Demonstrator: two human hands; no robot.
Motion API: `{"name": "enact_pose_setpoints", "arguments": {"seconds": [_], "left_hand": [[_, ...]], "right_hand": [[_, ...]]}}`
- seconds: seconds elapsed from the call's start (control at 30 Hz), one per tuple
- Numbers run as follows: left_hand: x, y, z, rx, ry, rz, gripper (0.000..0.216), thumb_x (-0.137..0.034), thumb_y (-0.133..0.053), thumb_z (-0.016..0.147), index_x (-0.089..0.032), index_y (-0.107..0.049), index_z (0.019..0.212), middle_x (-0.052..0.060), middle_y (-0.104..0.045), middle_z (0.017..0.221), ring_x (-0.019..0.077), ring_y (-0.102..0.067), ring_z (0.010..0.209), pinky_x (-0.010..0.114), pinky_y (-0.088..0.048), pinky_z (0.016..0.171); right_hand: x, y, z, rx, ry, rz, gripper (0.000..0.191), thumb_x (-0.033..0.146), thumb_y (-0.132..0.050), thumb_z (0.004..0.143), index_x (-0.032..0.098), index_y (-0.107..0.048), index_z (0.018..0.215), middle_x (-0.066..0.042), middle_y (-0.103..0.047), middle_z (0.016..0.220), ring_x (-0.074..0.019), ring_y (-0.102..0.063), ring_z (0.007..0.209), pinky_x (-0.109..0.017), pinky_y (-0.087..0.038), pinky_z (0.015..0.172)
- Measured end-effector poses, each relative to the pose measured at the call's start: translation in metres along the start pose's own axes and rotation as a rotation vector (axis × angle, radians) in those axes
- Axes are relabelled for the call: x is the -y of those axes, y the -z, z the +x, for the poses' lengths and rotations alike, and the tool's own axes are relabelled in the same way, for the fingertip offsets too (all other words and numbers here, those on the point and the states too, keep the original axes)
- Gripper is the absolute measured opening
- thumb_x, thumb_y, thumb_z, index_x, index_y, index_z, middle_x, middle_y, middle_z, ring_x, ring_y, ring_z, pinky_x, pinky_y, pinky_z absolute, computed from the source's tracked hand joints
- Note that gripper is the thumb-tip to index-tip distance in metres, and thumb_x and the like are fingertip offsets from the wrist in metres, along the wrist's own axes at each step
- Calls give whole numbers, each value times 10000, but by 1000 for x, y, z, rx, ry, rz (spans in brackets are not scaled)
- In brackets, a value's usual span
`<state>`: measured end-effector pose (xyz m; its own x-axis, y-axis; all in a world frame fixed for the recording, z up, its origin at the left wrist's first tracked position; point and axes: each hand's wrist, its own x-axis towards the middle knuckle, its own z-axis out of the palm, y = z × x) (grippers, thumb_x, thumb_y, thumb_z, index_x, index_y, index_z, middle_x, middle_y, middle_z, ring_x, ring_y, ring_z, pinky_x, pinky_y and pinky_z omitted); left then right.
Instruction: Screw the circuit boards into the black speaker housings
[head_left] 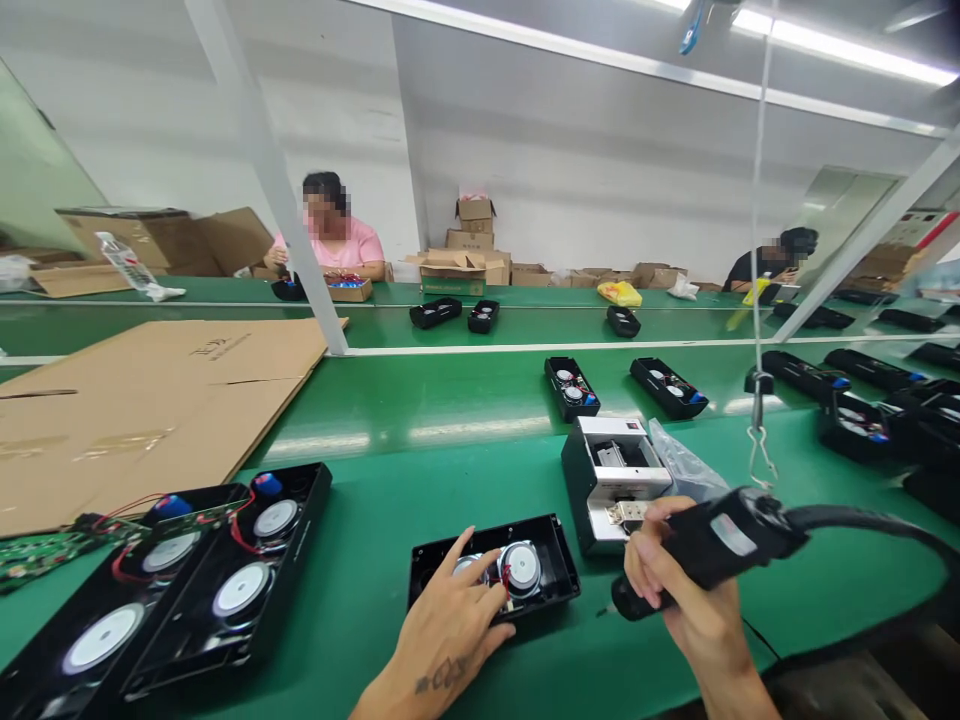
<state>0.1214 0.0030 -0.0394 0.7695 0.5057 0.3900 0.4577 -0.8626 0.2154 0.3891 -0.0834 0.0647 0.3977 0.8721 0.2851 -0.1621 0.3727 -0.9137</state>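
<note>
While left hand point(442, 630) lies open on housing point(551, 570) with 2 speakers point(521, 567), right hand point(694, 570) grips probable electric screwdriver point(720, 540).

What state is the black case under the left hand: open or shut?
Open: the black case shows two round speakers uncovered, touched by the left hand.

The belt point(420, 480) was shiny green. The box point(551, 560) under the left hand point(442, 635) was black. The speaker point(520, 568) in it was silver and white, and the wire point(507, 577) beside it was red. The left arm point(442, 680) had a dark drawing on it. The screwdriver point(709, 540) in the right hand point(675, 565) was black with a pale gray patch. The big cardboard sheet point(135, 430) was brown. A person's shirt point(360, 245) was pink. The bag point(619, 293) was yellow. The cap point(268, 485) on a far box was blue.
</note>
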Motion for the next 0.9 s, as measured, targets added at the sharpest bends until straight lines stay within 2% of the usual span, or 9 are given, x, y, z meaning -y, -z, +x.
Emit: {"name": "enact_pose_setpoints", "arguments": {"seconds": [0.13,0.3,0.5,0.67,0.83,0.9], "left_hand": [[1,-4,-2,-12,-20,15,218,-430,-802,998,-268,-666,948,-34,-831,816,240,-767,1267,547,-245,1405],[1,-4,-2,-18,-5,5,240,-407,-822,976,-258,-647,907,-34,-826,810,234,-770,1253,521,-281,1386],[-2,-1,-1,-8,8,11,251,-382,-840,955,-251,-636,891,-40,-805,770,231,-777,1220,508,-285,1381],[-3,2,0,17,20,-4,239,-373,-843,953,-260,-638,903,-45,-814,802,242,-780,1208,522,-336,1352],[-4,2,1,46,25,-14,236,-367,-847,951,-259,-640,916,-46,-820,837,248,-774,1212,528,-342,1342],[-4,2,1,52,33,-19,241,-367,-850,948,-261,-637,914,-53,-813,830,240,-769,1221,516,-318,1356]], "right_hand": [[-6,-27,-12,51,49,118,149,323,-718,1038,310,-587,1109,96,-516,613,-101,-483,479,-237,-412,484],[-24,-56,-18,62,34,136,178,368,-723,1042,328,-556,1089,104,-518,632,-111,-482,501,-243,-411,506],[-45,-57,-11,130,67,104,137,325,-667,1082,311,-541,1135,113,-522,636,-87,-471,484,-218,-420,499],[-49,-57,-9,144,75,83,163,327,-681,1072,297,-530,1125,113,-518,636,-85,-482,467,-217,-429,482],[-45,-66,-13,44,-21,114,223,378,-739,1039,295,-536,1080,119,-492,635,-82,-456,481,-222,-418,495],[-44,-68,-15,43,-29,117,234,384,-748,1032,295,-537,1080,117,-493,637,-85,-452,483,-226,-416,494]]}}
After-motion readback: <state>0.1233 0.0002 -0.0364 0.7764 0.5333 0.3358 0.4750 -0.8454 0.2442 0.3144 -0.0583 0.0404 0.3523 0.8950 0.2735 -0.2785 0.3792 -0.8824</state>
